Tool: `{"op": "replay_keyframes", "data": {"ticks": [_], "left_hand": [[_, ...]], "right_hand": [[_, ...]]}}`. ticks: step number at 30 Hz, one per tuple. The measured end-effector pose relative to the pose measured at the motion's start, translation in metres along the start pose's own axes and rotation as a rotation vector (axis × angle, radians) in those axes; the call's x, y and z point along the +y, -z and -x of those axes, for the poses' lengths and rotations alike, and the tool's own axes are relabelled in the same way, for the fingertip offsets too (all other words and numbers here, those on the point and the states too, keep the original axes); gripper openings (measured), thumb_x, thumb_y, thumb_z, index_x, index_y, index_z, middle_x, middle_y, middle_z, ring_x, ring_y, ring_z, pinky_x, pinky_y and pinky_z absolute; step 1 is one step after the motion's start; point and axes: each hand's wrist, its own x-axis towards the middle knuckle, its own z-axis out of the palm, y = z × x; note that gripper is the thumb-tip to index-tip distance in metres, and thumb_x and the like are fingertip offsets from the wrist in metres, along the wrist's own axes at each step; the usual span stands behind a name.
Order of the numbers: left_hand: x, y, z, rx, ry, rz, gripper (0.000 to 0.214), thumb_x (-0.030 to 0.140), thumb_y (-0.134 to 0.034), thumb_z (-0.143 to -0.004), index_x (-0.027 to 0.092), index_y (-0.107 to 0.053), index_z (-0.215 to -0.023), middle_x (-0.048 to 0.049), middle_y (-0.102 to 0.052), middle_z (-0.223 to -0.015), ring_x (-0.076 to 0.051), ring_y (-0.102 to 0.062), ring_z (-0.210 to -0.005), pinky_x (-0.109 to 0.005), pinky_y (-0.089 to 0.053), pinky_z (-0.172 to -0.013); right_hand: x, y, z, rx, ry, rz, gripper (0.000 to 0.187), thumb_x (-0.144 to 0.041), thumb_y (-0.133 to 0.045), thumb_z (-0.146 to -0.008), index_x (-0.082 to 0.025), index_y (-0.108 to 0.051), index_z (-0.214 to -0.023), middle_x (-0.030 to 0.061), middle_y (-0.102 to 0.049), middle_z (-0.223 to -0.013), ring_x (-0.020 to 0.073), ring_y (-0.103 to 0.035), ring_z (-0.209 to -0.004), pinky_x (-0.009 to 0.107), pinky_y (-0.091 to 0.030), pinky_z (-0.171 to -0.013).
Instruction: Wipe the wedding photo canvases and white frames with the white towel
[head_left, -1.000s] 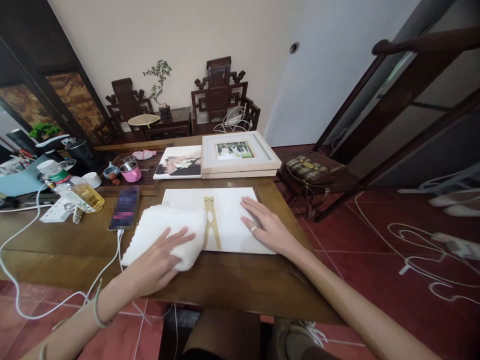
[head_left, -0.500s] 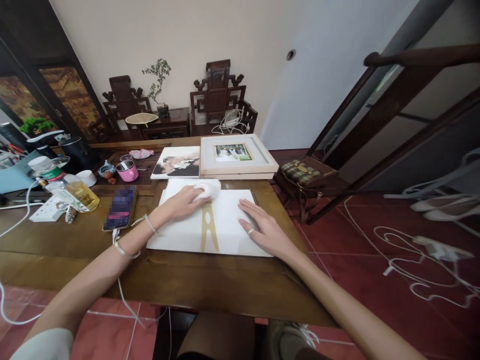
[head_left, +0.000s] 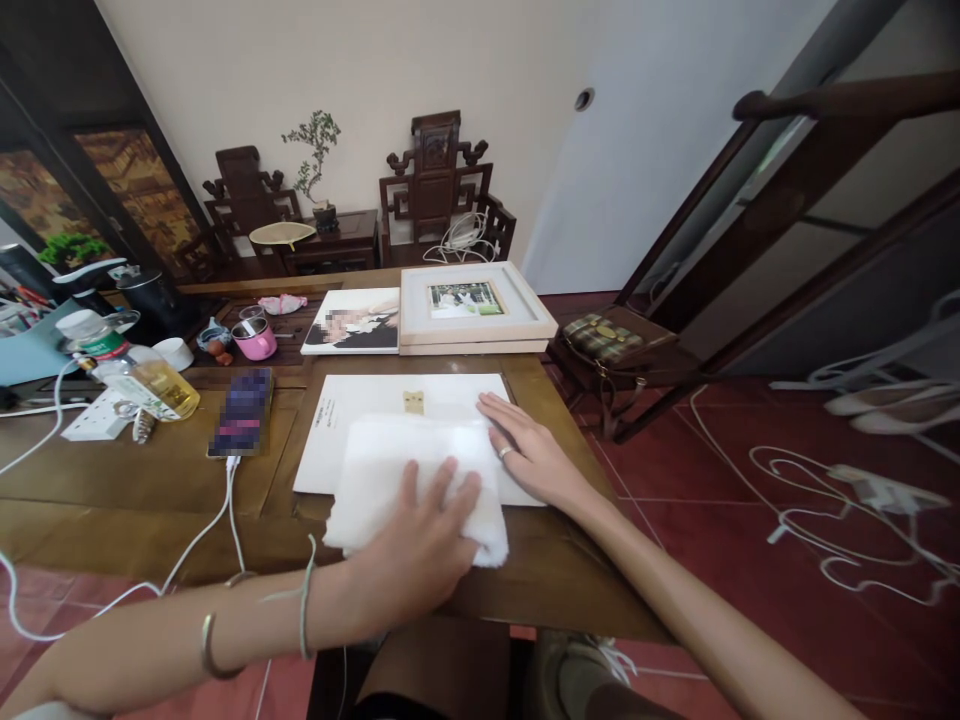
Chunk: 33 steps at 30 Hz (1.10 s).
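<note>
My left hand [head_left: 416, 540] presses with fingers spread on a white cloth [head_left: 420, 450], which hangs over the near edge of a white board [head_left: 337, 400]. That board, perhaps the back of a picture panel, lies flat on the wooden table and has small print at its left. A gold-coloured bracket [head_left: 413, 402] shows on it just beyond the cloth; its lower part is covered. On the board's right side rests my right hand [head_left: 532, 450], fingers stretched out, a ring on one of them.
Beyond the board sit a photo panel [head_left: 351, 320] and a framed picture [head_left: 517, 305]. To the left are a phone [head_left: 241, 410] on a charging cable, a bottle [head_left: 161, 385], a power strip [head_left: 94, 418] and a pink cup [head_left: 255, 340]. A plaid bag [head_left: 604, 338] stands right of the table.
My left hand has drawn the cloth from the board's far edge toward me, and the cloth is now spread wider. The bracket's legs are now covered. My right hand has stayed in place.
</note>
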Motion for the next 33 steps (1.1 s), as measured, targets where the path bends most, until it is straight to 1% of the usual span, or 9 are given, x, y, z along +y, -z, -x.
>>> {"op": "replay_keyframes", "data": {"ticks": [2, 8, 11, 15, 19, 23, 26, 30, 33], "left_hand": [[-0.005, 0.0, -0.004, -0.018, 0.014, -0.015, 0.018, 0.026, -0.056, -0.09, 0.019, -0.07, -0.098, -0.0145, -0.039, -0.148, -0.041, -0.032, -0.138, -0.065, -0.033, -0.103], [-0.066, -0.007, -0.055, -0.094, 0.187, -0.033, 0.029, 0.019, -0.046, -0.094, 0.019, -0.064, -0.116, -0.0122, -0.039, -0.149, -0.037, -0.03, -0.14, -0.066, -0.035, -0.102], [-0.082, -0.01, -0.076, -0.133, 0.234, -0.032, 0.031, 0.017, -0.045, -0.094, 0.017, -0.063, -0.119, -0.0124, -0.034, -0.152, -0.039, -0.024, -0.142, -0.069, -0.031, -0.102], [-0.068, -0.009, -0.072, -0.11, 0.186, -0.067, 0.032, 0.014, -0.043, -0.093, 0.017, -0.065, -0.115, -0.0131, -0.034, -0.152, -0.041, -0.026, -0.14, -0.07, -0.032, -0.1], [-0.022, -0.002, -0.036, 0.0, 0.021, -0.093, 0.025, 0.02, -0.049, -0.091, 0.019, -0.071, -0.103, -0.0142, -0.041, -0.147, -0.043, -0.032, -0.136, -0.069, -0.036, -0.097], [0.011, 0.002, -0.006, 0.076, -0.02, -0.081, 0.019, 0.024, -0.054, -0.089, 0.02, -0.073, -0.092, -0.0128, -0.042, -0.146, -0.042, -0.035, -0.134, -0.066, -0.037, -0.098], [0.001, 0.001, -0.014, 0.059, 0.004, -0.077, 0.02, 0.024, -0.053, -0.09, 0.02, -0.073, -0.093, -0.0121, -0.045, -0.144, -0.041, -0.037, -0.133, -0.064, -0.039, -0.097], [-0.032, -0.001, -0.049, -0.024, 0.112, -0.086, 0.026, 0.02, -0.048, -0.09, 0.019, -0.07, -0.105, -0.0136, -0.046, -0.143, -0.04, -0.038, -0.134, -0.063, -0.04, -0.097], [-0.035, -0.001, -0.067, -0.061, 0.131, -0.086, 0.031, 0.018, -0.043, -0.091, 0.017, -0.068, -0.108, -0.0146, -0.044, -0.145, -0.042, -0.036, -0.134, -0.067, -0.038, -0.096]], "right_hand": [[0.0, 0.0, 0.0, -0.002, 0.004, 0.005, 0.045, -0.029, -0.039, -0.093, -0.017, -0.057, -0.132, 0.0113, -0.051, -0.142, 0.0266, -0.043, -0.136, 0.052, -0.033, -0.114], [0.001, 0.0, 0.001, -0.005, 0.012, 0.026, 0.046, -0.031, -0.039, -0.093, -0.012, -0.057, -0.131, 0.0156, -0.051, -0.142, 0.0278, -0.042, -0.136, 0.053, -0.034, -0.113], [0.001, -0.001, 0.001, -0.001, 0.015, 0.016, 0.045, -0.031, -0.04, -0.093, -0.013, -0.057, -0.131, 0.015, -0.051, -0.141, 0.0288, -0.042, -0.136, 0.055, -0.034, -0.113], [0.002, -0.002, 0.0, 0.012, 0.012, 0.0, 0.045, -0.031, -0.041, -0.092, -0.016, -0.058, -0.131, 0.0136, -0.053, -0.141, 0.0288, -0.043, -0.136, 0.055, -0.034, -0.113], [0.004, -0.001, 0.0, 0.009, 0.039, -0.016, 0.046, -0.025, -0.04, -0.09, -0.016, -0.056, -0.133, 0.0125, -0.051, -0.142, 0.0277, -0.042, -0.136, 0.054, -0.034, -0.113], [0.003, 0.0, 0.0, 0.0, 0.04, -0.052, 0.046, -0.023, -0.041, -0.089, -0.016, -0.058, -0.131, 0.0122, -0.051, -0.142, 0.0267, -0.042, -0.136, 0.052, -0.032, -0.115], [0.002, 0.001, 0.0, 0.014, -0.046, -0.111, 0.045, -0.029, -0.043, -0.09, -0.016, -0.06, -0.129, 0.0118, -0.051, -0.142, 0.0265, -0.042, -0.136, 0.051, -0.029, -0.116], [0.001, 0.004, -0.002, 0.059, -0.272, -0.313, 0.05, -0.045, -0.043, -0.092, -0.019, -0.057, -0.132, 0.0096, -0.05, -0.143, 0.0264, -0.042, -0.136, 0.05, -0.027, -0.116], [0.001, 0.006, -0.004, 0.128, -0.346, -0.471, 0.054, -0.053, -0.043, -0.09, -0.019, -0.059, -0.129, 0.009, -0.052, -0.142, 0.0259, -0.042, -0.136, 0.047, -0.026, -0.117]]}}
